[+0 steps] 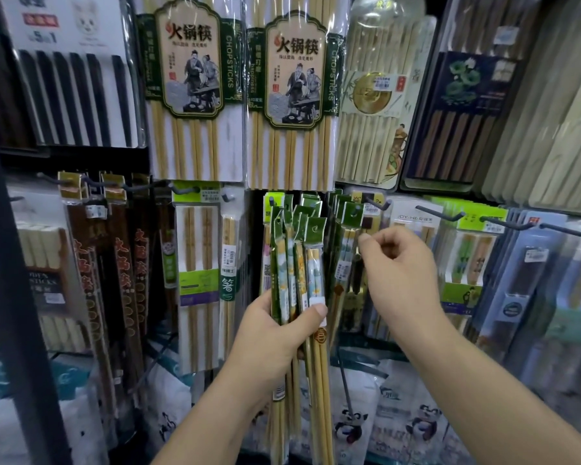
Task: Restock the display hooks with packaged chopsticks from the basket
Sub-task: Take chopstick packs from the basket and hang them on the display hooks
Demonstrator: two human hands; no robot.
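My left hand (275,333) grips a fanned bundle of several narrow chopstick packs (297,263) with green header cards, held upright in front of the display. My right hand (399,266) is raised just to their right, thumb and fingers pinched close at the edge of a green-headed pack (348,236) that hangs on a hook (356,209). Whether the fingers actually hold that pack I cannot tell. No basket is in view.
Wall of hanging chopstick packs: two large green "CHOPSTICKS" packs (195,88) above, dark red packs (114,263) at left, clear boxes at right. Bare grey hook ends (440,213) stick out at right. A dark upright post (10,297) stands at far left. Panda-printed bags (349,427) lie below.
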